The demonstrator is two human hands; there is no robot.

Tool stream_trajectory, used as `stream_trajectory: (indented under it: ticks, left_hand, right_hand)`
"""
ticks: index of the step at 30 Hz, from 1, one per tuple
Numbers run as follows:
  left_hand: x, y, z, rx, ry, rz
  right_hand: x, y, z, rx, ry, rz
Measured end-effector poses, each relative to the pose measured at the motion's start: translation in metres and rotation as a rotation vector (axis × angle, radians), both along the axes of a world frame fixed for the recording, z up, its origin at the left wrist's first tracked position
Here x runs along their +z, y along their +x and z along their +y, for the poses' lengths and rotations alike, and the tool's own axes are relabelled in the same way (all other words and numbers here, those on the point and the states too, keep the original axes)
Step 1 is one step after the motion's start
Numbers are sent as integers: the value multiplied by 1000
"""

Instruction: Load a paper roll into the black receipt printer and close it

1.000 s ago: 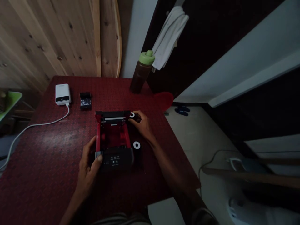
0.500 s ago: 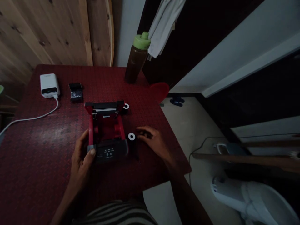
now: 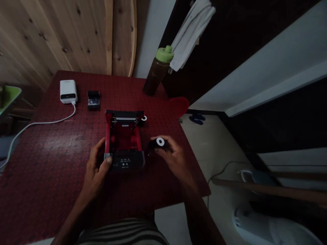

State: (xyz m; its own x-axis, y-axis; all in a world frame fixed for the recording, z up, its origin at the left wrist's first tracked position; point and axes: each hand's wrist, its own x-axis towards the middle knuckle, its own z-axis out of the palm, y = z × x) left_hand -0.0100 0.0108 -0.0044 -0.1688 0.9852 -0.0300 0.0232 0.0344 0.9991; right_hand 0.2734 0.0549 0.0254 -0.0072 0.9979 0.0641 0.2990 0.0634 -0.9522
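A red and black label printer (image 3: 125,161) sits on the red table with its lid raised and its red inner bay exposed. My left hand (image 3: 95,173) grips the printer's front left corner, thumb on top of the black panel. Just right of the printer, my right hand (image 3: 173,156) is closed around a roll of black ribbon (image 3: 160,142) with a white core, whose end faces up. A second dark roll with a white core (image 3: 144,118) stands beside the printer's far right corner. Behind the printer lies a small black roll with a shiny strip (image 3: 93,100).
A white power bank (image 3: 68,91) with a white cable (image 3: 51,121) lies at the far left of the table (image 3: 51,177). A brown bottle with a green lid (image 3: 157,69) stands at the back right. A red rounded object (image 3: 180,107) is at the right edge.
My right hand has taken hold of the ribbon roll beside the printer and shifted it away to the right. My left hand stays on the printer. The view has shifted slightly.
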Motion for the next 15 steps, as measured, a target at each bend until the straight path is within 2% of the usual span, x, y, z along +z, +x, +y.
stream_trajectory:
  ticks: [3,6,8,11,15]
  left_hand:
    - [0,0,0,-12,-3,12]
    - [-2,1,1,-29,11,6]
    - [-2,1,1,-39,32,8]
    - [-1,1,1,-51,40,29]
    - [1,0,0,-46,31,41]
  right_hand:
    - [47,0,8,177,72,-104]
    - [73,-20,23,378,200,-306]
    - [75,-43,34,477,259,-466]
    - [68,-77,43,565,262,-709]
    - [63,-107,42,539,207,-967]
